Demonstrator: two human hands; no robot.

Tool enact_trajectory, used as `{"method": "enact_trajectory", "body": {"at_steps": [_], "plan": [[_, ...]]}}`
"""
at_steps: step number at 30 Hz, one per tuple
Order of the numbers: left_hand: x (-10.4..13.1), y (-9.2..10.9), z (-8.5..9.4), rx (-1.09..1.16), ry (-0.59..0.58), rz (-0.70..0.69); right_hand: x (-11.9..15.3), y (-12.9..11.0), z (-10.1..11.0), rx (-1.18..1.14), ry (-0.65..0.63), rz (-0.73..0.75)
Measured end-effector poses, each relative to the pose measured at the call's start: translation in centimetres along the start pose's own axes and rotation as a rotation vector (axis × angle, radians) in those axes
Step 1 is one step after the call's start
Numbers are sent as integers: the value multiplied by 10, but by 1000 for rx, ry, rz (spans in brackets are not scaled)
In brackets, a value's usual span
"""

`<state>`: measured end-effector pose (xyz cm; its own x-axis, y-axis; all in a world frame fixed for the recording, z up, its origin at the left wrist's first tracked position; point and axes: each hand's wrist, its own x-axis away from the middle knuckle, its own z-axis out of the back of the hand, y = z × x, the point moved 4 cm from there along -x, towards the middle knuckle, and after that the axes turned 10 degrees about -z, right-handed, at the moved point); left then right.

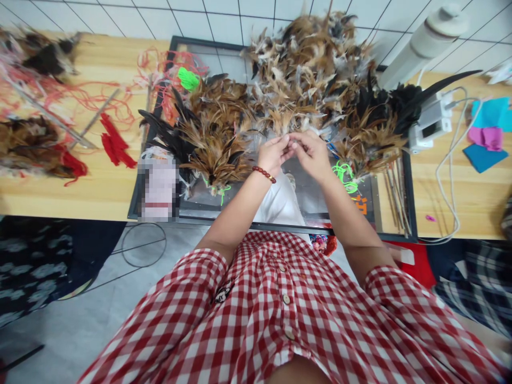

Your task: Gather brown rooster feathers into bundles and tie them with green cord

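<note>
My left hand [275, 154], with a red bead bracelet [264, 173] at its wrist, has its fingers pinched together. Fingertip to fingertip with it is my right hand [314, 156], thumb and forefinger also closed in a pinch. Whatever lies between the fingers is too small or hidden to make out. Brown feather tips [282, 120] fan out just beyond the fingertips; I cannot tell whether they are held. To the left lies a bunch of brown feathers [216, 152], with bright green string [220, 192] at its base. Another brown feather bunch [370, 138] rests right of my right hand.
A large feather heap [308, 64] fills the back of the black-edged glass panel [240, 221]. Around it are a white bottle [424, 45], a white charger block [434, 120] with cables, thin sticks [396, 197], red yarn [116, 141] and a blurred-out object [158, 186].
</note>
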<state>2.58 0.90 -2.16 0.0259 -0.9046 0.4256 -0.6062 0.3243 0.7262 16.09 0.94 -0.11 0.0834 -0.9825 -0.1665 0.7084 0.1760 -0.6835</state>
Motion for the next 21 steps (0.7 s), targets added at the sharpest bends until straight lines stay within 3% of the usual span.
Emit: {"method": "enact_trajectory", "body": {"at_steps": [4,7,12,21], "plan": [[-5,10,6,34,92,-80,-10,28,2,164,78,-131],[-9,12,10,69,117,-102,-12,41,1,296,48,-190],[-15,13,14,103,152,-130,-5,33,8,429,-7,-185],[-14,12,11,153,155,-108,-16,34,2,365,103,-195]]}}
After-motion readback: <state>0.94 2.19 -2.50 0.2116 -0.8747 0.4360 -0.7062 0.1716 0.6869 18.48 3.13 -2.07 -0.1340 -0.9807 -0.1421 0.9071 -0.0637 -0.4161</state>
